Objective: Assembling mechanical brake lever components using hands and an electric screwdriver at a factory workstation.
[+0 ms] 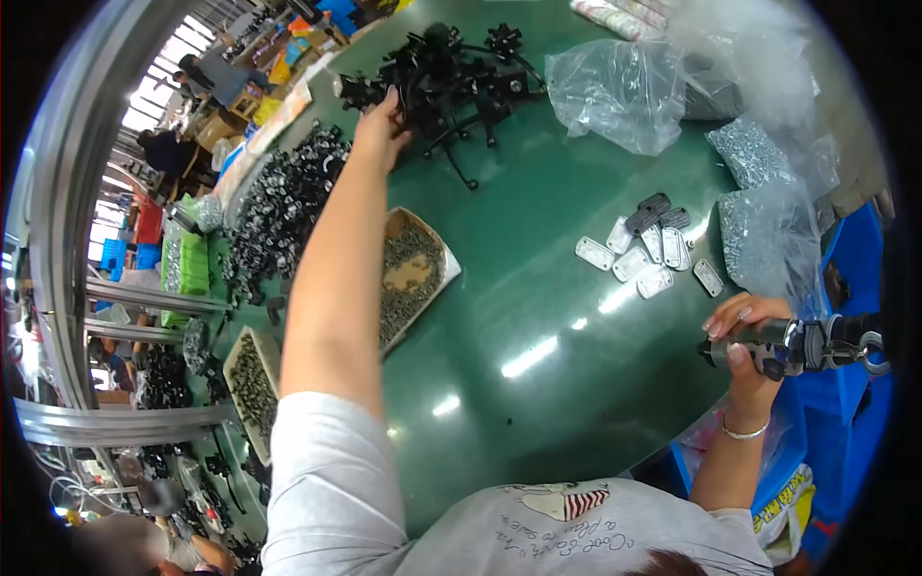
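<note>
My left hand is stretched far out to a heap of black lever assemblies at the back of the table. Its fingers are closed around a part at the heap's left edge, though the heap partly hides the grip. At the right edge of the table, my right hand is wrapped round a dark and silver power screwdriver, which lies sideways with its thin end to the left. Between the hands, several small silver and black rectangular cover plates lie loosely grouped, nearer to my right hand.
Small black and silver parts are heaped left of my forearm. Two trays of small fasteners, one a tan tray and one a pale tray, flank that arm. Clear bags of silver screws line the right; blue bins stand below.
</note>
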The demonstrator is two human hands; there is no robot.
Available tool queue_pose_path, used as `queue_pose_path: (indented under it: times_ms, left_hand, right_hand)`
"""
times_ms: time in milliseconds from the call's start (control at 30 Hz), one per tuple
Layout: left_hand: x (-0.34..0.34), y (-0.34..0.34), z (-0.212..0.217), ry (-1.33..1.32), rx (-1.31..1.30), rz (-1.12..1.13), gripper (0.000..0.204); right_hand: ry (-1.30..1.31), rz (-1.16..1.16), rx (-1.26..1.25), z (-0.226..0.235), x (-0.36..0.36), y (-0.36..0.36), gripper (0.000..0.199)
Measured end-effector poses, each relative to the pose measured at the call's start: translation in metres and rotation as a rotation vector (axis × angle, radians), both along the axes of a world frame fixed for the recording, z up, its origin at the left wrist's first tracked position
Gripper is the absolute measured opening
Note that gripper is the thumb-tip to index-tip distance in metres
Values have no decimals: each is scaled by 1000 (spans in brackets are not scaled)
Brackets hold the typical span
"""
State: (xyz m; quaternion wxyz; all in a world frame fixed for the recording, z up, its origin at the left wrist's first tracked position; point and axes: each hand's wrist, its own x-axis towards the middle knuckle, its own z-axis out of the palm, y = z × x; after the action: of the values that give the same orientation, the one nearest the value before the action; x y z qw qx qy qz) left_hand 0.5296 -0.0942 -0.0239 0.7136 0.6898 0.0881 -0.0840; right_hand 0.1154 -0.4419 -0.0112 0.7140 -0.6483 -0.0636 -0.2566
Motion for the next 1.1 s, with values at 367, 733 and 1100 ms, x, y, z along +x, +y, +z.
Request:
queue_pose_path:
  times_ms: [367,733,1100]
  left_hand:
    - [-400,133,96,-276,759,160,46]
    - [-638,224,40,-170,1530,746,67]
    - [-609,163,1,-303,1333,786,54]
  right_hand:
    - [217,519,237,-35,19,-17,64]
    - [214,1040,585,-29,27,20,95]
    - [257,565,374,-20,-26,63,55]
